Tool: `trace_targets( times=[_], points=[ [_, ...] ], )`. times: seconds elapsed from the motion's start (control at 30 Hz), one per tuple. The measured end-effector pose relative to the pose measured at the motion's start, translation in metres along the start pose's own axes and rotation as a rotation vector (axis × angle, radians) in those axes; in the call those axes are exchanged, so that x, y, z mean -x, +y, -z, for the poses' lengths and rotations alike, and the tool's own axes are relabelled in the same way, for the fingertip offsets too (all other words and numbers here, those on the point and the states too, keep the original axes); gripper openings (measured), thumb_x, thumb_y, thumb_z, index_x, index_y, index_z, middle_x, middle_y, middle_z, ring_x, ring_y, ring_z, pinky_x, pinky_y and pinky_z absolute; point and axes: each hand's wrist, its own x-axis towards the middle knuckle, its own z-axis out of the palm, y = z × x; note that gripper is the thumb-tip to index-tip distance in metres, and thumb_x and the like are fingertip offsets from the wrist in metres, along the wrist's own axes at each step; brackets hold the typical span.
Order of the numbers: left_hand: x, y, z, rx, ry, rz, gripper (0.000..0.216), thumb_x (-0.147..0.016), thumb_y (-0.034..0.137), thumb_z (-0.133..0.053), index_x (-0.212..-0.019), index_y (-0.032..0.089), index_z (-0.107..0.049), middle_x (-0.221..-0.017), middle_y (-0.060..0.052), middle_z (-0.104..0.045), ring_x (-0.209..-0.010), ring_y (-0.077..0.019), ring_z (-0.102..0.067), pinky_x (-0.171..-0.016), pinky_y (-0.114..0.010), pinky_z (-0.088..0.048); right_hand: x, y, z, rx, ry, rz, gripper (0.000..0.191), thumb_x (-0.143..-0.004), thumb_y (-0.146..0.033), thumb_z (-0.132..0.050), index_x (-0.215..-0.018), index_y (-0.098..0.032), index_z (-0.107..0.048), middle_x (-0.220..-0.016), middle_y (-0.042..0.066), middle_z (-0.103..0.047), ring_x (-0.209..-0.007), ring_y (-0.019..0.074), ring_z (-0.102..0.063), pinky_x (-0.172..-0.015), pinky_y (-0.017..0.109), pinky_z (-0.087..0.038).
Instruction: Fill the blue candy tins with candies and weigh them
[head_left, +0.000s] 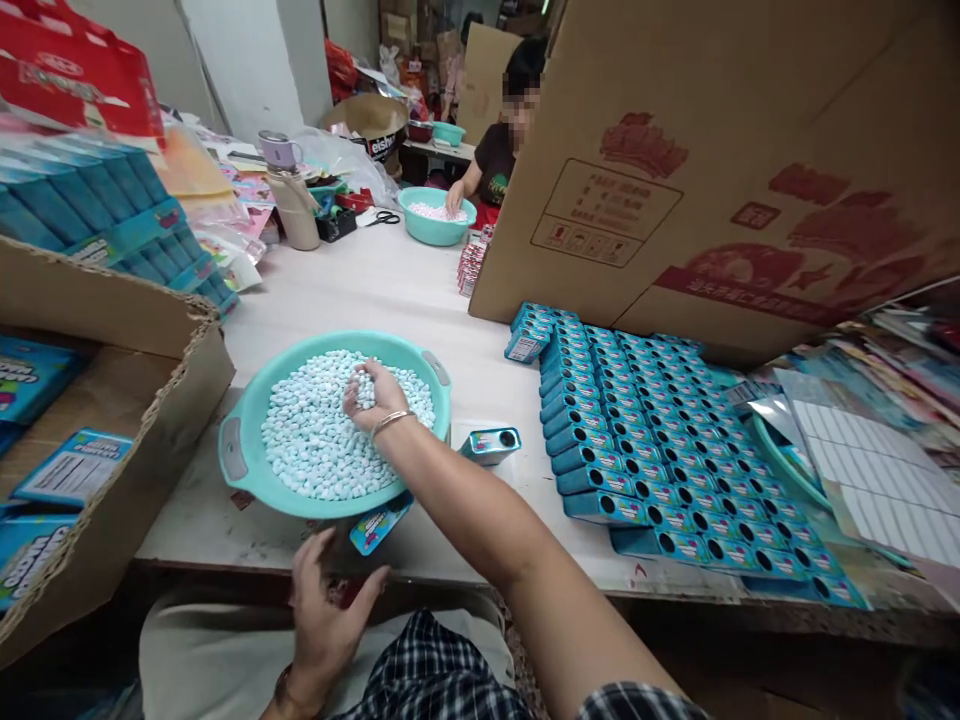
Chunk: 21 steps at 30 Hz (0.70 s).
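Observation:
My right hand (377, 393) reaches into a turquoise basin (244, 405) heaped with small white candies (322, 425). Its fingers curl upward around some candies, and a bracelet circles the wrist. In front of the basin, over my lap, my left hand (330, 595) holds nothing, with thumb and fingers apart. Just beyond its fingers, a small blue box (377, 527) lies at the table edge, partly under the basin rim. Another blue box (491, 443) with a round dark hole in its top end rests right of the basin, near my right forearm.
Rows of blue boxes (637, 440) stand to the right, below a large cardboard carton (720, 170). An open cardboard box (161, 400) with blue packs borders the left. Across the table (360, 285), a co-worker's hand (455, 197) dips into another basin (435, 230). Scissors (386, 217) lie nearby.

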Motion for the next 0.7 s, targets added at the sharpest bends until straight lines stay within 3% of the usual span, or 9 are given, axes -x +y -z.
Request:
trace_targets(
  times=[0.1,0.17,0.23,0.3,0.4,0.5,0.6,0.7],
  points=[
    [0.000,0.003,0.020,-0.021,0.082,-0.195,0.070,-0.070,0.028,-0.078,-0.131,0.024,-0.045,-0.127,-0.011,-0.045,-0.120,-0.0320,-0.051,-0.108,-0.053,-0.040,0.018,-0.006,-0.004,-0.127,-0.128,-0.020,0.030,-0.099,-0.029,-0.033,-0.074,-0.019,-0.046,-0.056,-0.006,-0.041,-0.042,0.0062,-0.039,-0.036,0.012,-0.031],
    [-0.009,0.019,0.031,-0.011,0.096,-0.247,0.069,-0.071,0.023,-0.076,-0.133,0.026,-0.045,-0.127,-0.010,-0.045,-0.116,-0.0301,-0.054,-0.107,-0.051,-0.043,0.041,-0.020,-0.001,-0.220,-0.212,0.004,0.031,-0.099,-0.031,-0.032,-0.075,-0.019,-0.047,-0.057,-0.005,-0.042,-0.043,0.0067,-0.039,-0.036,0.013,-0.031],
    [-0.024,0.046,0.034,0.000,0.034,-0.264,0.061,-0.077,0.023,-0.071,-0.133,0.027,-0.046,-0.125,-0.009,-0.049,-0.115,-0.0287,-0.055,-0.107,-0.048,-0.043,0.072,-0.040,0.011,-0.256,-0.228,0.074,0.032,-0.100,-0.033,-0.032,-0.076,-0.019,-0.048,-0.057,-0.005,-0.043,-0.043,0.0066,-0.039,-0.036,0.013,-0.030],
    [-0.043,0.081,0.028,-0.009,-0.104,-0.314,0.053,-0.082,0.024,-0.067,-0.132,0.027,-0.049,-0.122,-0.008,-0.055,-0.115,-0.0275,-0.056,-0.107,-0.046,-0.043,0.104,-0.061,0.032,-0.266,-0.194,0.178,0.033,-0.100,-0.034,-0.032,-0.075,-0.019,-0.048,-0.057,-0.006,-0.042,-0.042,0.0061,-0.039,-0.036,0.013,-0.028],
    [-0.073,0.133,0.001,-0.027,-0.335,-0.411,0.051,-0.087,0.025,-0.063,-0.134,0.028,-0.046,-0.127,-0.008,-0.057,-0.119,-0.0263,-0.054,-0.105,-0.042,-0.045,0.143,-0.087,0.073,-0.271,-0.074,0.388,0.025,-0.096,-0.034,-0.042,-0.076,-0.020,-0.049,-0.058,-0.007,-0.044,-0.043,0.0056,-0.040,-0.038,0.013,-0.030],
    [-0.101,0.166,-0.044,-0.069,-0.510,-0.489,0.059,-0.086,0.027,-0.064,-0.140,0.024,-0.039,-0.136,-0.010,-0.053,-0.127,-0.0266,-0.048,-0.109,-0.044,-0.042,0.163,-0.098,0.110,-0.301,0.086,0.527,0.019,-0.092,-0.033,-0.050,-0.077,-0.020,-0.051,-0.058,-0.007,-0.047,-0.046,0.0061,-0.045,-0.044,0.015,-0.041],
    [-0.120,0.180,-0.089,-0.144,-0.664,-0.501,0.063,-0.079,0.027,-0.071,-0.134,0.017,-0.045,-0.131,-0.013,-0.056,-0.122,-0.0293,-0.052,-0.104,-0.047,-0.045,0.166,-0.098,0.133,-0.322,0.212,0.607,0.021,-0.092,-0.033,-0.049,-0.076,-0.020,-0.052,-0.057,-0.007,-0.049,-0.048,0.0070,-0.049,-0.051,0.019,-0.047],
    [-0.129,0.183,-0.119,-0.202,-0.777,-0.431,0.059,-0.074,0.025,-0.074,-0.127,0.014,-0.052,-0.124,-0.014,-0.062,-0.114,-0.0304,-0.058,-0.097,-0.045,-0.049,0.162,-0.093,0.141,-0.275,0.242,0.680,0.022,-0.089,-0.035,-0.053,-0.074,-0.020,-0.052,-0.056,-0.007,-0.050,-0.049,0.0075,-0.051,-0.054,0.021,-0.049]
  ],
)
